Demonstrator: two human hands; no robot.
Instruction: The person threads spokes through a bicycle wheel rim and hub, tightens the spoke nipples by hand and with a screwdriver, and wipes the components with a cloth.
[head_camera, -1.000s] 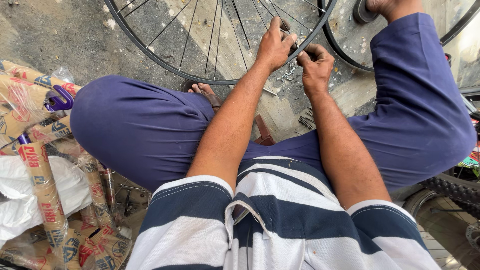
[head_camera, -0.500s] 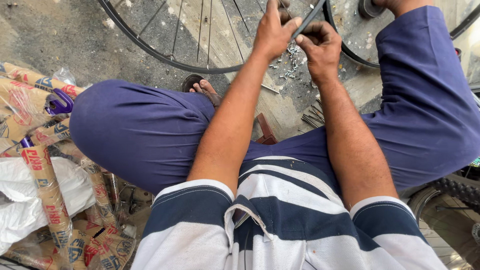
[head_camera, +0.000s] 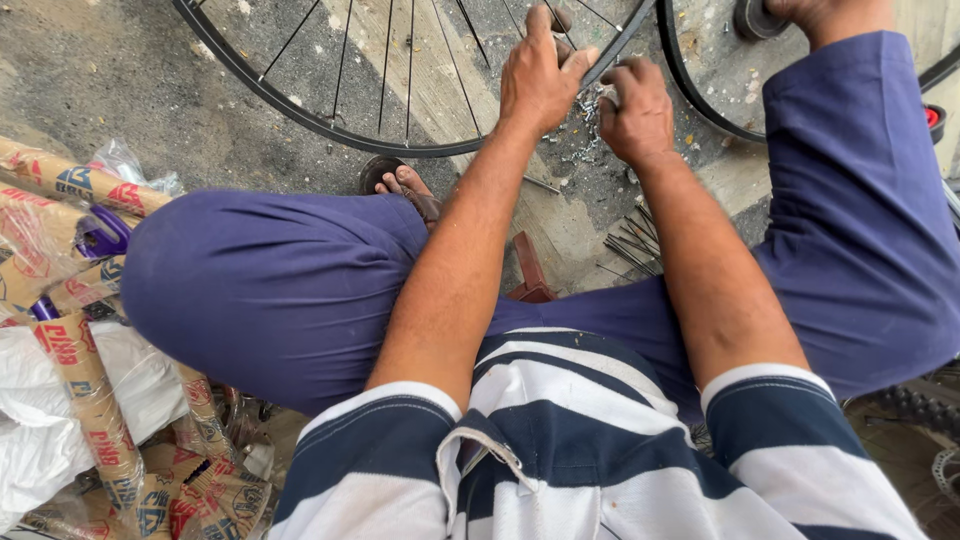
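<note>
A black spoked bicycle wheel rim (head_camera: 300, 108) lies on the concrete ahead of me. My left hand (head_camera: 540, 75) grips the rim's near-right edge, fingers curled over it among the spokes. My right hand (head_camera: 635, 108) is closed just beside it, pinching something small that I cannot make out, above a scatter of small metal bits (head_camera: 580, 150). I sit with knees spread in blue trousers (head_camera: 270, 290) and a striped shirt.
A second black tyre or rim (head_camera: 700, 95) curves at the upper right. A bundle of loose spokes (head_camera: 630, 245) lies by my right thigh. Cardboard-wrapped parts and plastic bags (head_camera: 70, 400) pile up at the left. A sandalled foot (head_camera: 400, 185) rests under the wheel.
The view has shifted so the hands sit higher in frame. Both hands stay at the same spot on the rim, the left still gripping it.
</note>
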